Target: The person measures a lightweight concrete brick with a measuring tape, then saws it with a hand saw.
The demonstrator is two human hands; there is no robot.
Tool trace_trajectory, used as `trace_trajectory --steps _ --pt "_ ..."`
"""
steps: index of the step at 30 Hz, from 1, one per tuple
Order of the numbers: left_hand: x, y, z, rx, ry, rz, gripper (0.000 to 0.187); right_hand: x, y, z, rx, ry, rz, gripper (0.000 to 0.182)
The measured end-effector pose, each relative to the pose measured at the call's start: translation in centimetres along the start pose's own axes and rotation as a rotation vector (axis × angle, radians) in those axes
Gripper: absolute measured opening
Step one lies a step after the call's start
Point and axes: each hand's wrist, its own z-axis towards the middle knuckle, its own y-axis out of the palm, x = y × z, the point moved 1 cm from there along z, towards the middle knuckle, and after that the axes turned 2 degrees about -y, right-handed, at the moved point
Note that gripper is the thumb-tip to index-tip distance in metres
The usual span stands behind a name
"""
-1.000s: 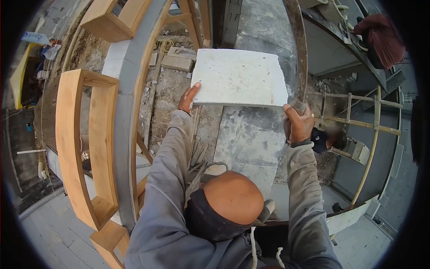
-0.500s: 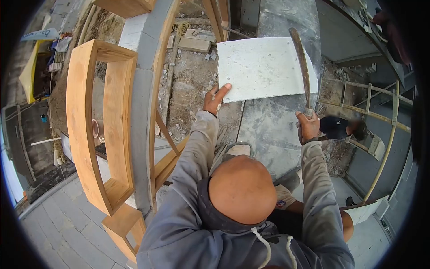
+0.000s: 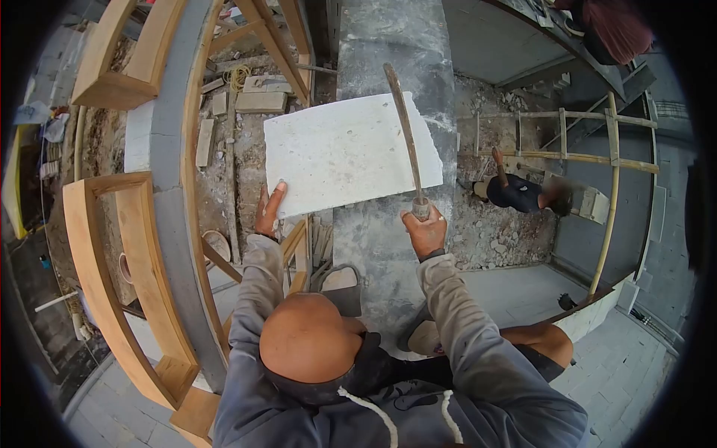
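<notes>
Right hand [image 3: 426, 233]: blade [image 3: 407, 132] now over block [image 3: 336, 154], earlier beside.

Over on the left, an open rectangular frame of honey-coloured wood [image 3: 153, 276], and out past it a thin white rod [image 3: 56, 302]! Higher up, a loose coil of yellow cord [image 3: 236, 73] lies near a tan rectangular block [image 3: 261, 102]. To the right, a co-worker in a dark T-shirt [image 3: 515, 194], one arm outstretched, near a ladder-like framework of pale wooden poles [image 3: 631, 163]; top corner, a person in maroon [image 3: 616, 30]!
</notes>
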Motion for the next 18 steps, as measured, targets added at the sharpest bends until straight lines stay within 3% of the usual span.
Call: trace_trajectory --steps 1,3,7,15,18 --pt "-0.1 -0.2 0.4 -0.008 -0.005 0.009 0.09 0.0 -0.2 -0.2 0.034 -0.083 -0.059 0.029" --pt "-0.4 -0.4 0.2 -0.13 0.001 -0.03 0.087 0.9 0.2 -0.2 0.027 -0.019 -0.1 0.031" --pt "-2.6 -1.3 1.8 -0.021 0.074 -0.027 0.078 0.2 0.8 0.7 -0.017 0.044 -0.212 0.039" --pt "-2.0 -1.8 1.9 -0.102 0.05 0.023 0.078 1.0 0.5 2.5 -0.174 0.041 -0.228 0.044" --pt "-1.3 -0.9 0.9 -0.151 -0.026 -0.118 0.08 0.9 0.6 2.4 -0.186 0.076 -0.162 0.041"
